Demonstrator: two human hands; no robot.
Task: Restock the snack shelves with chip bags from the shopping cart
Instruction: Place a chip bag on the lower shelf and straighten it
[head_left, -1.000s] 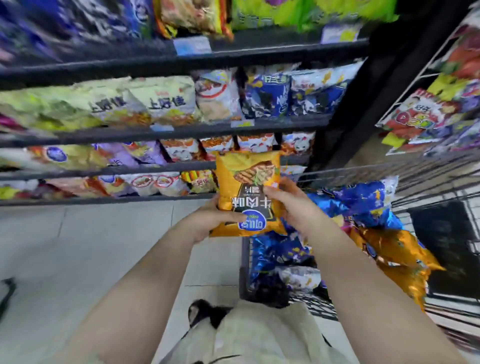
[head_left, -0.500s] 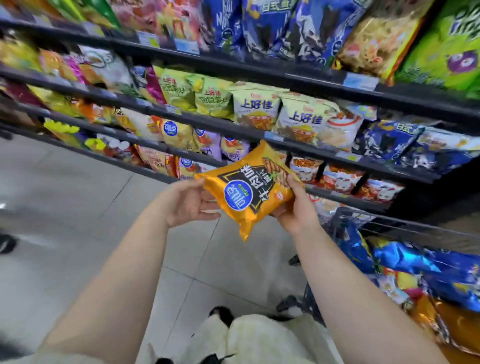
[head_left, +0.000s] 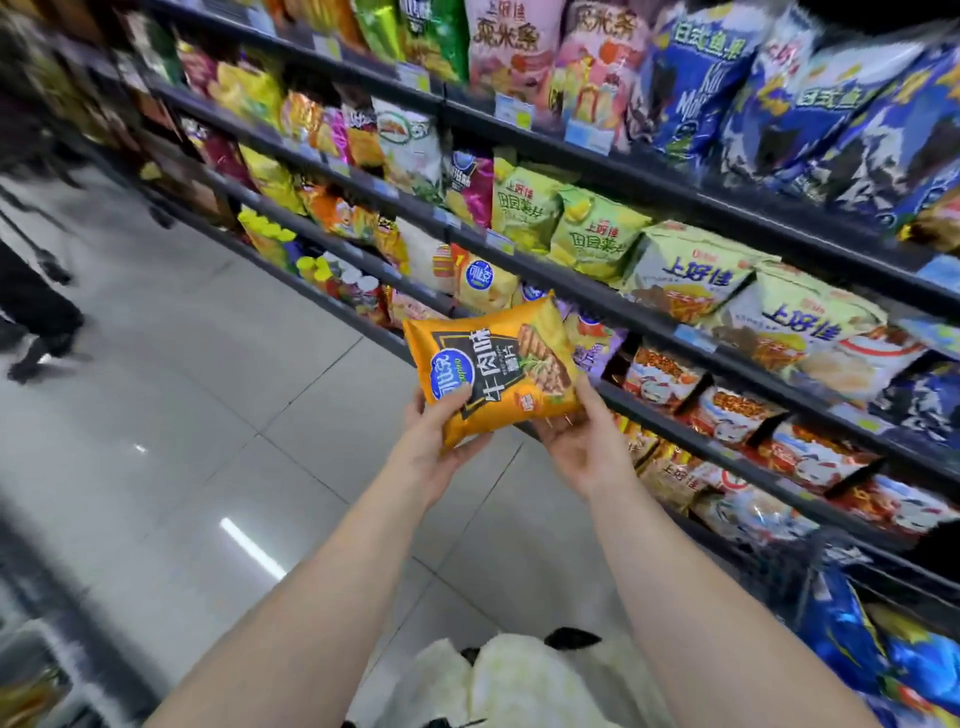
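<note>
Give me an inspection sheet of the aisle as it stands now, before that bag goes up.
Surface: dark shelves, rows packed with snack bags, price tags on the rails.
Job's things: orange chip bag, held off the shelf, tilted, in front of the lower rows; blue bags at lower right, apparently in the cart.
Clutter: blurred object at lower left, cannot tell what.
Grippers: left hand grips the bag's lower left corner, thumb on its front; right hand holds its right end from beneath.
Cables: nothing seen.
Surroundings: glossy grey tiled floor; another person's dark-clad legs at far left.
</note>
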